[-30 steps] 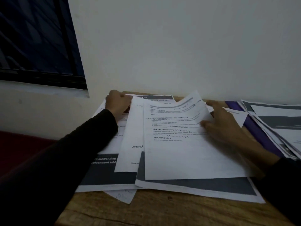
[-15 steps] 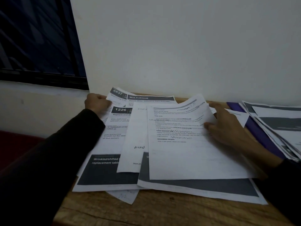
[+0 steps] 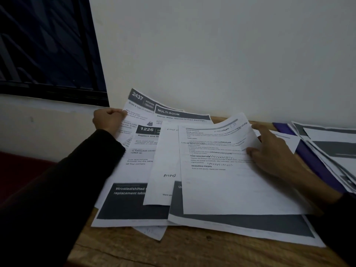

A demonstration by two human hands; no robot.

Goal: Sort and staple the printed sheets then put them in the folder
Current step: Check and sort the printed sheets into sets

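Observation:
Several printed sheets lie fanned out on a wooden table point(image 3: 192, 253). My left hand point(image 3: 107, 120) grips the left edge of the sheet headed 2437 point(image 3: 137, 105), which is lifted off the pile. Below it lies the sheet headed 1226 point(image 3: 138, 170), and a sheet headed MULTI-ROOM point(image 3: 181, 115) lies behind. My right hand point(image 3: 273, 151) pinches the curled right edge of the top text sheet point(image 3: 221, 182), thumb on top. A purple folder point(image 3: 316, 166) lies to the right, partly under more paper.
A second stack of printed sheets point(image 3: 335, 143) rests on the folder at the far right. The white wall point(image 3: 212, 54) runs right behind the table, and a dark window point(image 3: 44, 45) is at the upper left. The table's front edge is close to me.
My left hand has slid leftwards and drawn the 2437 sheet out from the pile, uncovering the 1226 and MULTI-ROOM headings. My right hand keeps hold of the top sheet's right edge.

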